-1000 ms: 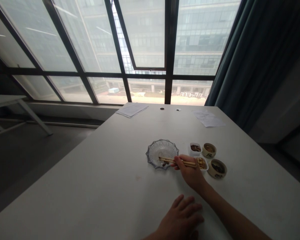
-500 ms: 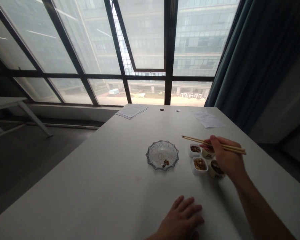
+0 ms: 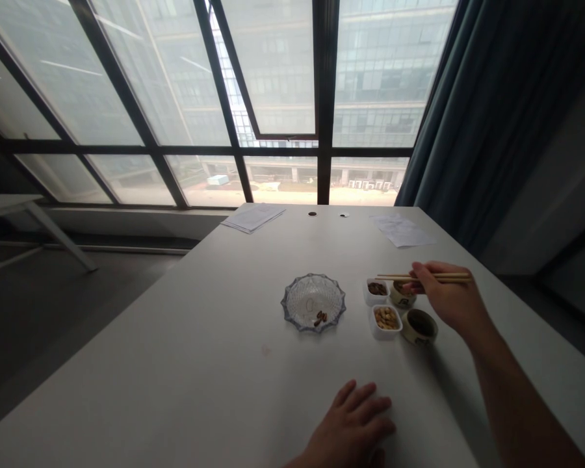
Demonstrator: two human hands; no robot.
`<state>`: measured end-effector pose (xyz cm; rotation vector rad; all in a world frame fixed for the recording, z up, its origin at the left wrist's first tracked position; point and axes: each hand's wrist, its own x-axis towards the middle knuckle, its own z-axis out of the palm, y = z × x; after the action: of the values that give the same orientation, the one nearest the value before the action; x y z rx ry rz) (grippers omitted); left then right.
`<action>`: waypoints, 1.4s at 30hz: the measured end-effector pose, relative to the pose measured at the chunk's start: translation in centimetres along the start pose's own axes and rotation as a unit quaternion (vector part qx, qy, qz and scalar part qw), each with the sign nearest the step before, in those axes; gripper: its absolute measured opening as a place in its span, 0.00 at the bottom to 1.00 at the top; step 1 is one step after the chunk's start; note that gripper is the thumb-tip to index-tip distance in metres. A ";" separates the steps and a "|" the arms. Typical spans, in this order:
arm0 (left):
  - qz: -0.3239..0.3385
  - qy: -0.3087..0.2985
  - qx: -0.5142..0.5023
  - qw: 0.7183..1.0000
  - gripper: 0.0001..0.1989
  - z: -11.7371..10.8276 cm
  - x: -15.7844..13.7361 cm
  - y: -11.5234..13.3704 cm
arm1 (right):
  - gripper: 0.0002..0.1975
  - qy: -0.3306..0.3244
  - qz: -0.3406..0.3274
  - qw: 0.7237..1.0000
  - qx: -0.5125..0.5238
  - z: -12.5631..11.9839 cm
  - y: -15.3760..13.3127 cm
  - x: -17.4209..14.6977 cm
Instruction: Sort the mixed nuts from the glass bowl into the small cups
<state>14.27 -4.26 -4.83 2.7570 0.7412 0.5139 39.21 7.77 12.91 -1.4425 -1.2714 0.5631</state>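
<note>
Overhead-lit, white table (image 3: 175,364) beside tall windows (image 3: 273,78), dark curtain (image 3: 492,97).

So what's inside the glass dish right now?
The glass dish holds a few small brown pieces near its front rim; the rest looks bare. The clear patterned glass makes anything paler hard to rule out. The chopsticks are away from it.

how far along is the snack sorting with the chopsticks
Done: a few brown pieces lie in the scalloped clear glass dish. In hand: the right hand holds wooden chopsticks above the four small snack cups. Left: the cups look mostly full. The left hand rests flat.
</note>
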 end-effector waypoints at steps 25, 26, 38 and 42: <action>0.022 0.028 0.039 0.999 0.13 0.6 -0.1 -0.4 | 0.16 -0.253 -0.048 0.966 -0.012 8.5 0.7 -4.7; 0.023 0.028 0.038 0.999 0.13 0.7 -0.1 -0.5 | 0.16 -0.253 -0.046 0.966 -0.017 8.4 0.7 -4.7; 0.023 0.030 0.040 0.999 0.14 0.8 0.0 -0.4 | 0.22 -0.258 -0.033 0.965 0.034 9.6 1.3 -5.7; 0.024 0.026 0.039 0.999 0.13 0.7 0.1 -0.6 | 0.24 -0.226 -0.013 0.973 0.044 9.9 1.7 -5.6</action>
<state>14.36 -3.84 -5.59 2.8485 0.7238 0.5795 29.60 6.91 6.71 -1.2614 -1.5929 0.9567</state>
